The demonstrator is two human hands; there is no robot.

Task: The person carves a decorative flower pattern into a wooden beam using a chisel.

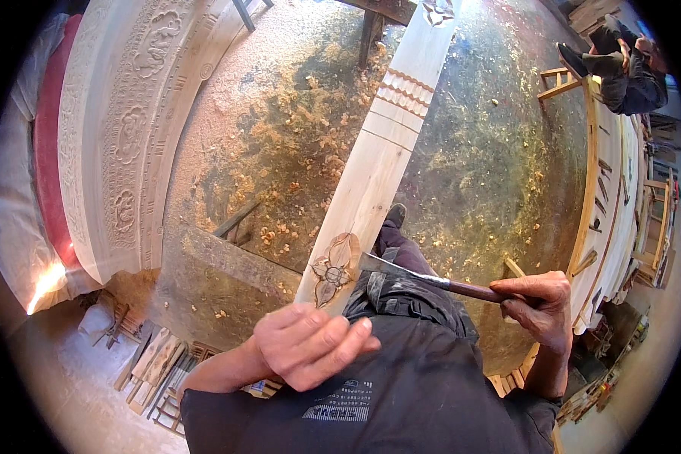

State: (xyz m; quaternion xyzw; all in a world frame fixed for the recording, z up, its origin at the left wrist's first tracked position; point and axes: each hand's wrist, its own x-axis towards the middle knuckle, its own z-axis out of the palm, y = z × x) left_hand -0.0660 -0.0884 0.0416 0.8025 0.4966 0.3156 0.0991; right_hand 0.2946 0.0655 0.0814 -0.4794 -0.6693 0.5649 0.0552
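Observation:
A long pale wooden board (371, 174) runs away from my body, with a carved flower (331, 271) near its close end. Carved wavy bands and thin cross lines mark it farther up. My right hand (537, 301) is closed round the brown wooden handle of a chisel (461, 287). The chisel's flat metal blade points left, its tip beside the board's right edge near the flower. Just over the near end of the board, my left hand (310, 344) has loosely bent fingers and nothing visible in it. Its palm is mostly hidden.
Wood shavings (280, 174) cover the floor. Large carved panels (121, 136) stand at the left. On the right, a long bench (592, 204) carries several hand tools, and another person (632, 68) sits beyond it. Wooden pieces (155, 363) lie at lower left.

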